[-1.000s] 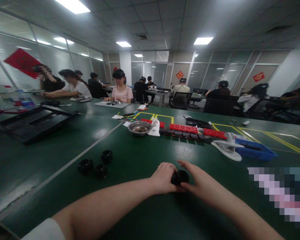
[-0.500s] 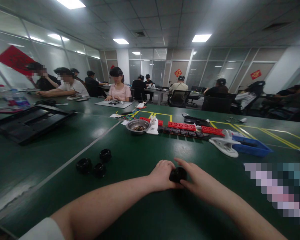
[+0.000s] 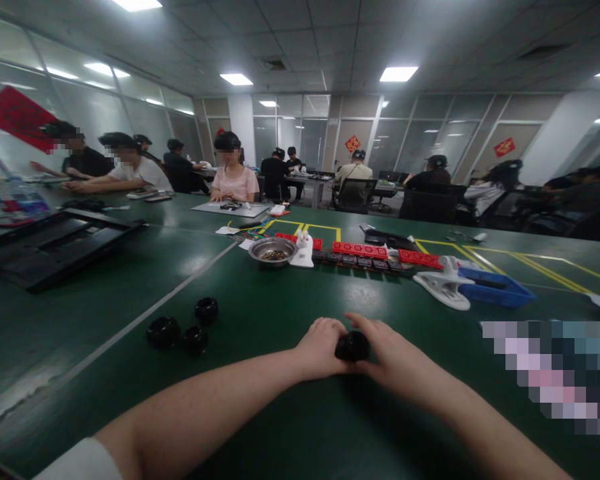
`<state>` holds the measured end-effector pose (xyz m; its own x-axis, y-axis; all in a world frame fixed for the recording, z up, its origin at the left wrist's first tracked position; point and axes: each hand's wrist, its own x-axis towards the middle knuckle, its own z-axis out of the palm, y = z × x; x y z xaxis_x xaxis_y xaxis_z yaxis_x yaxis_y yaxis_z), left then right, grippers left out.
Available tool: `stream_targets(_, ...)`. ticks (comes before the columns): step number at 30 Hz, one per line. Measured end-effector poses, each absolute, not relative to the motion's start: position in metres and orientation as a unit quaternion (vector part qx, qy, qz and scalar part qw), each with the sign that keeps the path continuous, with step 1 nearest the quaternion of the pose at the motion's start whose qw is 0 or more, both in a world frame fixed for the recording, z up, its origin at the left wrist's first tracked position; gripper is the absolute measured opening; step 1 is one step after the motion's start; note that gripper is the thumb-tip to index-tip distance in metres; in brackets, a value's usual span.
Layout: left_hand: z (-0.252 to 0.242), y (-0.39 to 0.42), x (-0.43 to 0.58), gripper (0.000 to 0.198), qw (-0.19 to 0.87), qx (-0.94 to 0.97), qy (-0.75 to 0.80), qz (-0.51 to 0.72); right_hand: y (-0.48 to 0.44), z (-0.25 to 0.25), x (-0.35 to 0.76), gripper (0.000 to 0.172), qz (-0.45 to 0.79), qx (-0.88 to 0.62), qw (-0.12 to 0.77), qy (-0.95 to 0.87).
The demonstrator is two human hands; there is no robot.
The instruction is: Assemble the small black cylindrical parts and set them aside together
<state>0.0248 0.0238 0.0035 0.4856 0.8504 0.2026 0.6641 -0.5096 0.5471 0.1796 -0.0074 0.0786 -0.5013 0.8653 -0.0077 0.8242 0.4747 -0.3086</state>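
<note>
A glossy black round part [image 3: 353,347] sits between my two hands, low over the green table. My left hand [image 3: 321,348] has its fingers wrapped round the part's left side. From the right, my right hand [image 3: 393,348] curls about the same part, thumb at the near side and fingers over the far side. My fingers cover much of the part, so its exact kind cannot be made out. To the left, three similar black round parts [image 3: 163,332] stand in a loose group on the table.
Ahead are a metal bowl [image 3: 274,253] of small pieces, a white stand [image 3: 303,251], red strips [image 3: 360,250], a white clamp-like piece [image 3: 445,283] and a blue tray [image 3: 497,288]. A black frame [image 3: 60,240] lies at left. A person [image 3: 234,177] sits across the table.
The whole view has shifted slightly, with things appearing a little further left. Both hands stay around the black round part with hardly any change in grip.
</note>
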Motion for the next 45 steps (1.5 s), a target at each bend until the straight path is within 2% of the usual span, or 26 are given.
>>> stream_targets(7, 0.004, 0.024, 0.025, 0.050, 0.190, 0.847, 0.444, 0.222, -0.005, 0.072, 0.170, 0.055, 0.070, -0.563, 0.077, -0.820)
stream_targets(10, 0.004, 0.023, 0.025, 0.049, 0.196, 0.839, 0.452, 0.231, -0.004, 0.071, 0.173, 0.051, 0.110, -0.518, 0.075, -0.845)
stream_targets(15, 0.001, 0.025, 0.025, 0.050, 0.191, 0.842, 0.447, 0.234, -0.007, 0.078, 0.178, 0.060, 0.149, -0.505, 0.095, -0.845)
stream_targets(20, 0.005, 0.024, 0.025, 0.052, 0.184, 0.849, 0.442, 0.223, -0.004, 0.075, 0.173, 0.053, 0.103, -0.568, 0.102, -0.810)
stream_targets(23, 0.006, 0.023, 0.025, 0.051, 0.188, 0.845, 0.447, 0.226, -0.003, 0.074, 0.174, 0.045, 0.125, -0.532, 0.096, -0.832)
stream_targets(26, 0.003, 0.024, 0.025, 0.048, 0.186, 0.843, 0.451, 0.229, -0.005, 0.076, 0.179, 0.051, 0.174, -0.472, 0.100, -0.858)
stream_targets(30, 0.000, 0.026, 0.026, 0.049, 0.176, 0.847, 0.447, 0.227, -0.006, 0.076, 0.180, 0.059, 0.159, -0.508, 0.112, -0.839)
stream_targets(35, 0.005, 0.025, 0.026, 0.050, 0.178, 0.850, 0.446, 0.219, -0.003, 0.071, 0.175, 0.053, 0.120, -0.561, 0.112, -0.811)
stream_targets(38, 0.008, 0.023, 0.025, 0.050, 0.187, 0.846, 0.449, 0.219, -0.003, 0.071, 0.176, 0.045, 0.142, -0.540, 0.108, -0.823)
stream_targets(42, 0.005, 0.023, 0.025, 0.050, 0.188, 0.842, 0.453, 0.223, -0.003, 0.071, 0.180, 0.052, 0.191, -0.491, 0.119, -0.841)
stream_targets(45, 0.003, 0.025, 0.025, 0.048, 0.178, 0.849, 0.445, 0.222, -0.002, 0.069, 0.179, 0.057, 0.172, -0.529, 0.130, -0.821)
